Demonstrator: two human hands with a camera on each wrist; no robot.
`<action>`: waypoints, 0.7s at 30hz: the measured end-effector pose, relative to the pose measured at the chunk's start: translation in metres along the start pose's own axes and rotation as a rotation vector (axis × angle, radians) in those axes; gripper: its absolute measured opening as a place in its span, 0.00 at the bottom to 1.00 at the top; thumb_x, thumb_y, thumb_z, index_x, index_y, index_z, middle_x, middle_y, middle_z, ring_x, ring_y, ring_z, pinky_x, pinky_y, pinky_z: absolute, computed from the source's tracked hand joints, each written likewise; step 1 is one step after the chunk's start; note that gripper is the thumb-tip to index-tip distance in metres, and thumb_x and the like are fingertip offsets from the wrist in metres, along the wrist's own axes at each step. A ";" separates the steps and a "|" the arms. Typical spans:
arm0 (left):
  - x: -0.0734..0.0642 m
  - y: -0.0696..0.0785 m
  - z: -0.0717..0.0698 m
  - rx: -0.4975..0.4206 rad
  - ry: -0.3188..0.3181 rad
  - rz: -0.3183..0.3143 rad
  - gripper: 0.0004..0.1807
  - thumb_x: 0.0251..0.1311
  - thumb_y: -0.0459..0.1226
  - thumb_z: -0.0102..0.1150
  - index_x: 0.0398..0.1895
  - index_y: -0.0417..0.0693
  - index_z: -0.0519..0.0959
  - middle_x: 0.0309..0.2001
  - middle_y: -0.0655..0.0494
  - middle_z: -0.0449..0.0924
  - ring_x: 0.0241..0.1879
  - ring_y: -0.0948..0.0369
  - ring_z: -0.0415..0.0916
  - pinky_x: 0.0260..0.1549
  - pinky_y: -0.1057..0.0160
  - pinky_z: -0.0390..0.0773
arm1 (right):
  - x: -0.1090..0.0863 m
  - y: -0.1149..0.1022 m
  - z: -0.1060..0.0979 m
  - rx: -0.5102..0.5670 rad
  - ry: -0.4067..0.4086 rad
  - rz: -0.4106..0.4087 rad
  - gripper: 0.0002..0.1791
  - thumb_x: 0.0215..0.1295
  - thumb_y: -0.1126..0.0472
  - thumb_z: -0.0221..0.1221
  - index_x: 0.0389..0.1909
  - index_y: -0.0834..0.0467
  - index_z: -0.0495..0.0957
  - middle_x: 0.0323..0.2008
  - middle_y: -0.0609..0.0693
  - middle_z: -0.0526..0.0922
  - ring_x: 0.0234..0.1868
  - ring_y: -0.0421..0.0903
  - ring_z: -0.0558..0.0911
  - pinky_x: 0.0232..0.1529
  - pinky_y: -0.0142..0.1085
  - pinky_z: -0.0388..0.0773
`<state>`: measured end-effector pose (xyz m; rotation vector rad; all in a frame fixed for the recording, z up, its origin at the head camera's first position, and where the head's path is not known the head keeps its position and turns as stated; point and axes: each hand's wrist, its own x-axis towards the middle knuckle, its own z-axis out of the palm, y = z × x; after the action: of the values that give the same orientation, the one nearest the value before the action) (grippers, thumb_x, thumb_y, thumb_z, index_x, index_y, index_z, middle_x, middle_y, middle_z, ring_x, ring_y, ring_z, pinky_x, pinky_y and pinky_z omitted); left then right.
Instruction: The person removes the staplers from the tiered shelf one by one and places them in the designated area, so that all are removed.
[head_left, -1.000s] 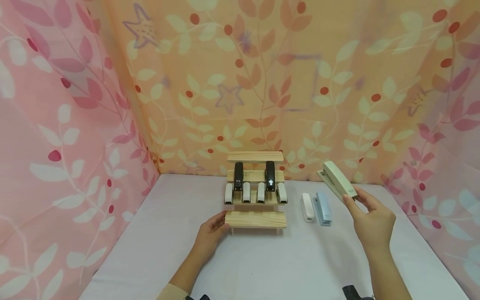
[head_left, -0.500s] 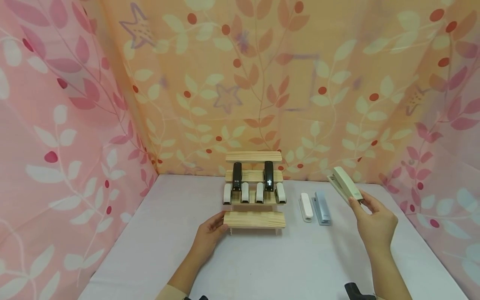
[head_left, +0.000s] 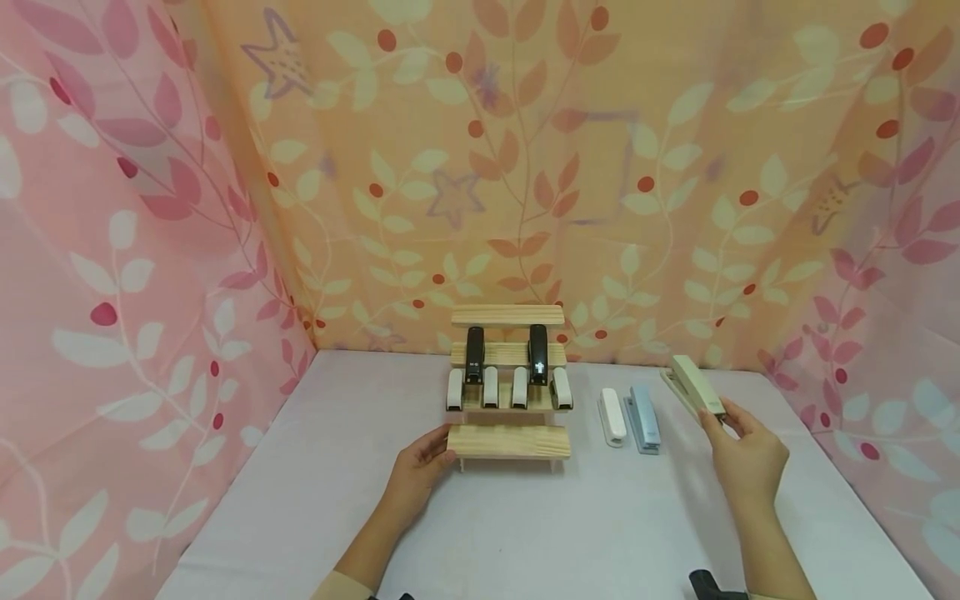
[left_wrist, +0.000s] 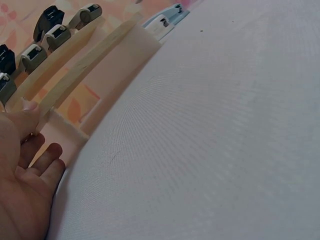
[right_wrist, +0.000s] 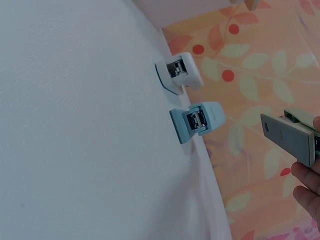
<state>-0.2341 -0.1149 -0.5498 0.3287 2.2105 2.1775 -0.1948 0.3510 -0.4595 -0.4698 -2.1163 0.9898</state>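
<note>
In the head view my right hand (head_left: 747,458) pinches a pale green stapler (head_left: 697,385) by its near end, held up off the table right of the other staplers. Its flat grey underside shows in the right wrist view. My left hand (head_left: 417,471) grips the left end of the lowest board of a tiered wooden rack (head_left: 510,442), thumb on top and fingers curled at its side. Two black staplers, a left one (head_left: 475,354) and a right one (head_left: 537,354), lie on the rack's upper tier. Several small white-and-grey staplers (head_left: 491,387) stand in a row below them.
Right of the rack, a white stapler (head_left: 612,417) and a light blue stapler (head_left: 643,419) lie side by side on the white tablecloth (head_left: 600,533). A floral curtain (head_left: 660,250) closes off the back and both sides.
My right hand has brought the pale green stapler lower and slightly right, away from the blue one. The left hand stays on the rack.
</note>
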 end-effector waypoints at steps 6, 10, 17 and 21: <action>0.000 -0.001 -0.001 -0.040 -0.013 -0.025 0.33 0.65 0.36 0.68 0.73 0.42 0.70 0.70 0.46 0.73 0.67 0.50 0.73 0.59 0.70 0.79 | -0.001 0.013 0.006 -0.017 -0.034 0.009 0.25 0.65 0.55 0.70 0.59 0.63 0.83 0.50 0.66 0.85 0.60 0.65 0.81 0.63 0.55 0.76; 0.000 -0.002 -0.002 -0.034 -0.017 -0.005 0.33 0.66 0.36 0.67 0.73 0.40 0.69 0.70 0.43 0.73 0.68 0.49 0.73 0.58 0.70 0.79 | -0.001 0.020 0.010 -0.030 -0.055 0.010 0.25 0.66 0.56 0.70 0.59 0.64 0.82 0.50 0.67 0.85 0.60 0.67 0.81 0.62 0.62 0.74; 0.000 -0.002 -0.001 -0.037 -0.012 -0.004 0.32 0.67 0.36 0.66 0.73 0.39 0.69 0.70 0.42 0.73 0.67 0.49 0.74 0.58 0.70 0.79 | -0.002 0.030 0.016 -0.073 -0.107 0.043 0.26 0.66 0.53 0.69 0.60 0.64 0.81 0.51 0.66 0.85 0.59 0.67 0.81 0.61 0.62 0.75; 0.001 -0.003 -0.001 -0.048 -0.012 -0.021 0.33 0.66 0.36 0.67 0.73 0.41 0.70 0.70 0.45 0.73 0.67 0.50 0.73 0.59 0.70 0.79 | -0.004 0.035 0.019 -0.092 -0.138 0.068 0.27 0.67 0.52 0.68 0.61 0.64 0.81 0.52 0.66 0.85 0.60 0.68 0.80 0.60 0.63 0.75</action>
<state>-0.2355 -0.1160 -0.5523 0.3156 2.1421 2.2074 -0.2057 0.3620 -0.4966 -0.5359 -2.2904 0.9916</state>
